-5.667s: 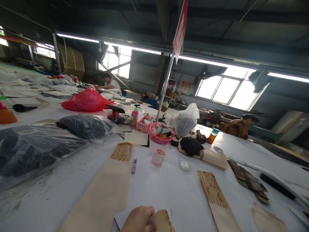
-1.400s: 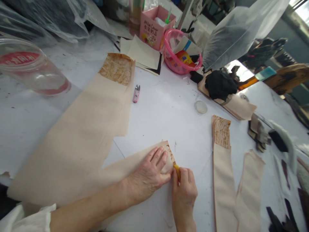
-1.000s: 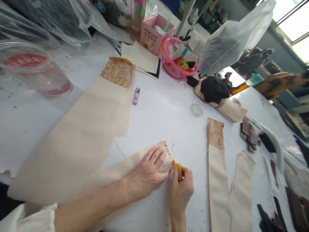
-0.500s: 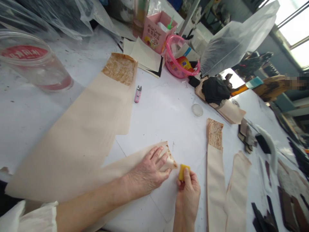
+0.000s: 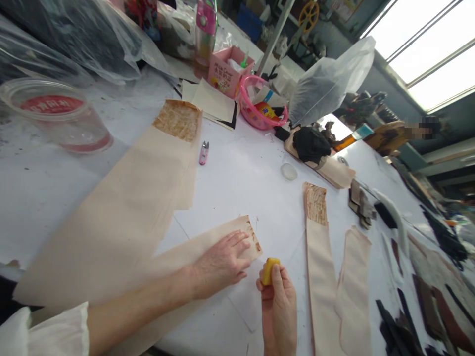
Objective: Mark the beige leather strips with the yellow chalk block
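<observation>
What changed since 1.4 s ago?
The right hand, still holding the small yellow rectangular block, has drawn it back off the edge of the beige, brown-marked, leather-like panel. Nothing was let go. The left hand stays on the panel; the pink-handled metal snips haven't moved.

ahead: passable tabletop (image 5: 245, 180) between snips (image 5: 204, 154) and disc (image 5: 288, 171) | right hand (image 5: 280, 299): strip stack (image 5: 322, 277) just beside | far: pink basket (image 5: 256, 117) blocks

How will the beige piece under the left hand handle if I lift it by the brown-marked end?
The beige piece will probably droop: it looks thin and lies flat on the table. It is likely light for its size, being sheet-like. Lifting now might crease it, since the left hand rests on it near that end.
</observation>
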Demonstrator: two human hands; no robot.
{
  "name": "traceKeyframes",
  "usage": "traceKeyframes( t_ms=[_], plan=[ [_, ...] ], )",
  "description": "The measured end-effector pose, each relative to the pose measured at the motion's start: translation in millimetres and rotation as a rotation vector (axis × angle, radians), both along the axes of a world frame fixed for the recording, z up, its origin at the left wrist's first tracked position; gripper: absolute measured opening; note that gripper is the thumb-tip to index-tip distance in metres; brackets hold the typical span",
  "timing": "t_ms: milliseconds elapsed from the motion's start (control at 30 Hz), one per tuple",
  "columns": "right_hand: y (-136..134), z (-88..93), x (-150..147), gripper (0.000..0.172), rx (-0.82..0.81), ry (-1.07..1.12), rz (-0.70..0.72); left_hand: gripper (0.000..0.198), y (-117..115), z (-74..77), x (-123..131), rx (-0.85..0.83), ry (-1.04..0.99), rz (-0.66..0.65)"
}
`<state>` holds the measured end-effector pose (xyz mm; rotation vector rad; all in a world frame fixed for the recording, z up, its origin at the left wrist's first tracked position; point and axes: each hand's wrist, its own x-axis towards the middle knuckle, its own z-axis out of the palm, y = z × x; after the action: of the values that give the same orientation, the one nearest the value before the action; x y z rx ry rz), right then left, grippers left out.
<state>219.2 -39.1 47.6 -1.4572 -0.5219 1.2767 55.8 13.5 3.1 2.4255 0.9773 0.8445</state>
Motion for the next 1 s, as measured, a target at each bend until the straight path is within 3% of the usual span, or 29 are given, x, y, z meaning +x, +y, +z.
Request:
traceKeyframes(
  t_ms=[100,267,433,600,733,1000],
  plan=[
    [-5.2,-0.7,-3.0,0.027,-0.001,0.057,-0.029,0.009,0.6,16.3,-2.7,-0.19,-0.109,-0.035],
    [-13.4,-0.8,-8.1,0.028,-0.007,0.11,-0.046,0.017,-0.3,48.3,1.8,-0.763,-0.399,0.003],
    [-23.4,3.4,-15.3,0.025,-0.009,0.158,-0.013,0.017,-6.5,49.7,12.4,-1.175,-0.746,0.031],
    [-32.7,6.4,-23.2,0.03,-0.069,0.314,-0.07,0.021,-17.4,54.5,8.9,-1.194,-0.818,-0.012],
    [-41.0,3.9,-28.2,0.03,-0.124,0.415,-0.152,0.023,-28.0,61.4,7.2,-1.18,-0.821,0.029],
    [-47.4,13.0,-32.4,0.024,-0.11,0.628,-0.137,0.028,-35.2,65.7,9.4,-1.327,-0.894,0.032]
  ],
)
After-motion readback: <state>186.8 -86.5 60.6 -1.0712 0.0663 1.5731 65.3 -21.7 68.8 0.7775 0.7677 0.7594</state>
